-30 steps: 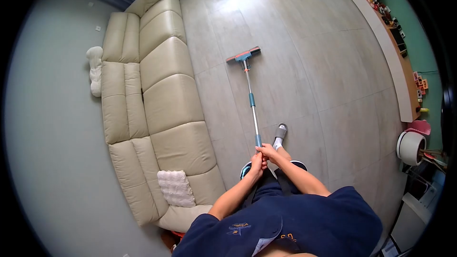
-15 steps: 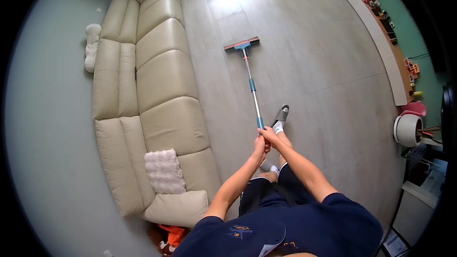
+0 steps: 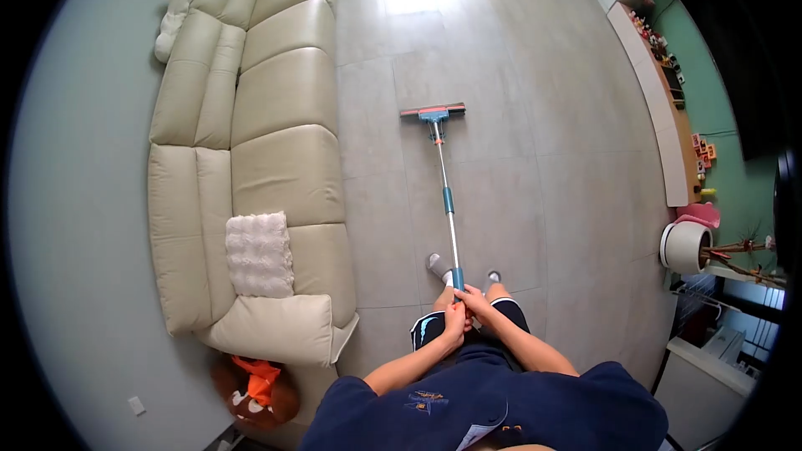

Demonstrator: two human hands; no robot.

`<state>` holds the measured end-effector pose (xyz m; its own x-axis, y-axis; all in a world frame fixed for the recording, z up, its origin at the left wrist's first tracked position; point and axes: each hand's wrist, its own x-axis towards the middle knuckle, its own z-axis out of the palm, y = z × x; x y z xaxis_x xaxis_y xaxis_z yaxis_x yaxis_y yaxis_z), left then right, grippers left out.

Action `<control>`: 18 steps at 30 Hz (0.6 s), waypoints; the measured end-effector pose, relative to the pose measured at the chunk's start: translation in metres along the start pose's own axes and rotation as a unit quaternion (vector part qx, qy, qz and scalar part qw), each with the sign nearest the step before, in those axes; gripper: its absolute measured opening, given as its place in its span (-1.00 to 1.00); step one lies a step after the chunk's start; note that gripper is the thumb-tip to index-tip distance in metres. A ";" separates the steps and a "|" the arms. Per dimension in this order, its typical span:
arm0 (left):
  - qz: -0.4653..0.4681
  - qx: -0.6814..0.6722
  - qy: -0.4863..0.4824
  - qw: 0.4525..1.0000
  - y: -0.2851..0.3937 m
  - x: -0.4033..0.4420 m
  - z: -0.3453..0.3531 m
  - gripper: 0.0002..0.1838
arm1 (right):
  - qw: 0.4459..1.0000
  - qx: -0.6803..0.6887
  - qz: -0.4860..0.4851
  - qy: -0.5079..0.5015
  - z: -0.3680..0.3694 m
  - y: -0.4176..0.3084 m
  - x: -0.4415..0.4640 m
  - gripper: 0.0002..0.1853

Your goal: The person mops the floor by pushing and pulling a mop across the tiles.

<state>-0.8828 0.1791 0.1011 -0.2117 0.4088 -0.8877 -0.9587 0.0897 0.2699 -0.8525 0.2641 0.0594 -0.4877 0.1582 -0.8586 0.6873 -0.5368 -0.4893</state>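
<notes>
A mop [image 3: 449,200] with a silver pole, teal grips and a wide flat head rests head-down on the grey tile floor in front of me. My left hand [image 3: 455,319] is wrapped round the top end of the handle, close to my body. Just ahead of it, my right hand [image 3: 476,302] is closed on the same handle, touching the left. The handle's very end is hidden by my fingers. My slippered feet stand either side of the pole.
A long beige sofa [image 3: 284,175] with a fluffy cushion [image 3: 260,255] runs along the left. On the right are a low TV cabinet [image 3: 656,108] and a white plant pot [image 3: 687,249]. A brown plush toy [image 3: 255,392] sits behind the sofa's near end.
The mop head has come lower in view and nearer my body, with both hands still on the handle. My feet have shifted, and the view has turned slightly.
</notes>
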 end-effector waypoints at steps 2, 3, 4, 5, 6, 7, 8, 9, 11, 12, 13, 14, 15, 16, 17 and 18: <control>0.062 0.025 0.041 0.997 -0.008 0.012 -0.001 -0.77 | 1.000 -0.010 -0.015 0.010 0.000 0.005 0.014 -0.77; 0.056 0.013 0.042 0.997 -0.013 0.020 -0.006 -0.75 | 0.999 -0.013 -0.023 0.024 0.003 0.008 0.019 -0.77; 0.058 0.012 0.035 0.998 -0.017 0.025 -0.012 -0.71 | 0.999 -0.020 -0.024 0.029 0.004 0.014 0.028 -0.77; 0.039 0.004 0.028 0.999 -0.022 0.029 -0.018 -0.71 | 0.999 -0.031 -0.009 0.033 0.002 0.022 0.032 -0.76; 0.023 -0.005 0.020 1.000 -0.024 0.029 -0.021 -0.70 | 0.998 -0.043 0.004 0.037 0.003 0.022 0.031 -0.76; 0.032 -0.006 0.018 0.999 -0.029 0.027 -0.023 -0.70 | 0.998 -0.048 0.001 0.034 0.003 0.023 0.028 -0.76; 0.041 -0.007 0.018 0.999 -0.035 0.025 -0.027 -0.70 | 0.999 -0.047 -0.005 0.024 0.004 0.026 0.024 -0.75; 0.052 0.005 0.015 0.999 -0.045 0.028 -0.025 -0.68 | 0.999 -0.046 -0.015 0.010 -0.003 0.032 0.022 -0.75; 0.068 0.013 0.019 0.997 -0.048 0.021 -0.022 -0.67 | 0.998 -0.047 -0.039 0.016 0.000 0.031 0.009 -0.75; 0.076 0.021 0.020 0.997 -0.052 0.016 -0.018 -0.66 | 0.997 -0.045 -0.057 0.026 -0.001 0.029 -0.002 -0.75; 0.096 0.027 0.014 0.995 -0.057 0.010 -0.015 -0.64 | 0.997 -0.048 -0.050 0.015 -0.003 0.024 -0.017 -0.75; 0.114 0.033 0.009 0.993 -0.066 0.002 -0.013 -0.63 | 0.998 -0.050 -0.041 0.005 -0.006 0.024 -0.033 -0.74; 0.107 0.036 0.005 0.994 -0.074 -0.005 -0.013 -0.63 | 0.998 -0.029 -0.039 -0.028 -0.014 0.046 -0.018 -0.73; 0.099 0.043 -0.001 0.994 -0.084 -0.011 -0.013 -0.66 | 0.999 -0.023 -0.018 -0.023 -0.018 0.048 -0.032 -0.73; 0.103 0.041 0.000 0.994 -0.097 -0.023 -0.012 -0.68 | 0.998 -0.020 0.003 -0.064 -0.025 0.061 -0.037 -0.74; 0.107 0.041 0.000 0.993 -0.109 -0.033 -0.011 -0.70 | 0.994 -0.015 0.023 -0.104 -0.034 0.076 -0.036 -0.74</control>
<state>-0.7736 0.1458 0.0967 -0.4084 0.4258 -0.8074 -0.8735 0.0745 0.4811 -0.7643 0.2462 0.0484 -0.5535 -0.0429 -0.8318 0.7262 -0.5139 -0.4567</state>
